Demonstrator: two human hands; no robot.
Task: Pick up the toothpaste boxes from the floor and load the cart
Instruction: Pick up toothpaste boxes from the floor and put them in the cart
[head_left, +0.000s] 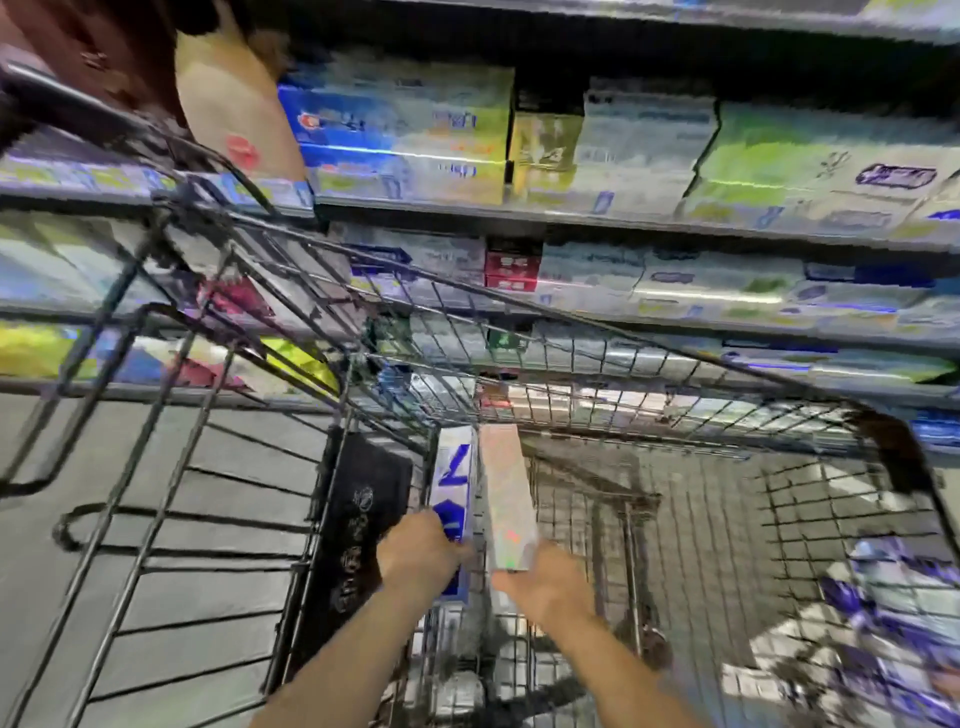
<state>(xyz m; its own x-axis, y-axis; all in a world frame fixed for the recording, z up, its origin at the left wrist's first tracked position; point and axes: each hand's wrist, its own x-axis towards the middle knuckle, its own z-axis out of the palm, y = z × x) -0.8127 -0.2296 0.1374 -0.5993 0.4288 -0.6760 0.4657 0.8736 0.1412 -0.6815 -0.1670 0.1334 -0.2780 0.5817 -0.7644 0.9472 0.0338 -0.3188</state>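
Note:
Both my hands reach into a black wire shopping cart. My left hand grips a white and blue toothpaste box, held lengthwise and pointing away from me. My right hand holds a pale shimmering toothpaste box from below, right beside the blue one. The two boxes lie side by side over the left part of the cart basket. A black box stands against the cart's left wall, just left of my left hand.
Store shelves packed with toothpaste boxes fill the background. Purple and white packages lie at the cart's lower right. A second wire frame stands at left over grey floor. The whole view is motion-blurred.

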